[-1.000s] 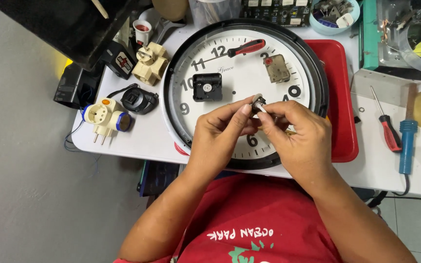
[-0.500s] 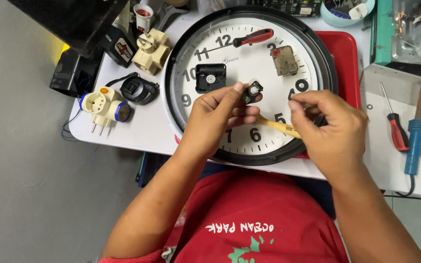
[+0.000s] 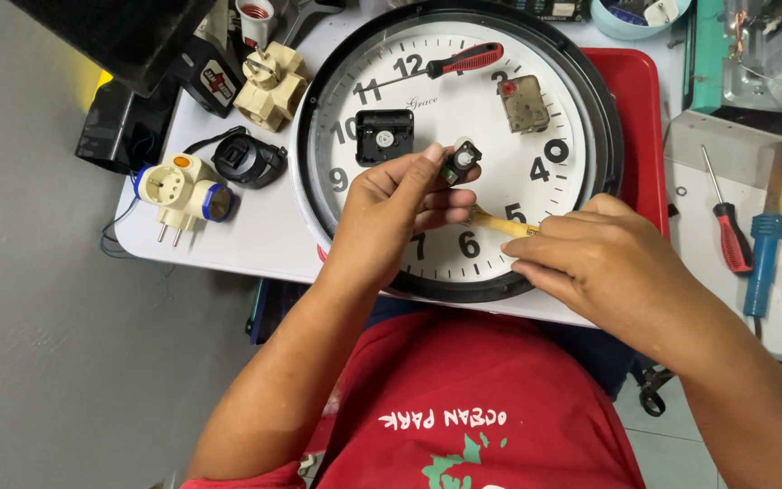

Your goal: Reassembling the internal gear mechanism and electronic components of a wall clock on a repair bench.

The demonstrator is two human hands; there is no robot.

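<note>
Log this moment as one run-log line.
left hand: pinches small black part | right hand: grips yellow-handled tool | under both: wall clock face

yellow tool [image 3: 500, 223]: tail hidden in right hand [image 3: 599, 263] | clock [image 3: 581, 109]: top cut off

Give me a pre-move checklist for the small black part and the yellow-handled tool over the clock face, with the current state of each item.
1. Left hand pinches the small black part at its fingertips: ok.
2. Right hand grips the yellow-handled tool: ok.
3. Tool tip touching the part: not ok; the visible end sits below the part, beside the left fingers.
4. Part held above the clock face, so a drop would likely land on it: ok.
5. Black movement box and metal-backed piece lie clear of both hands: ok.
6. Which side of the part faces the tool: cannot tell.
</note>
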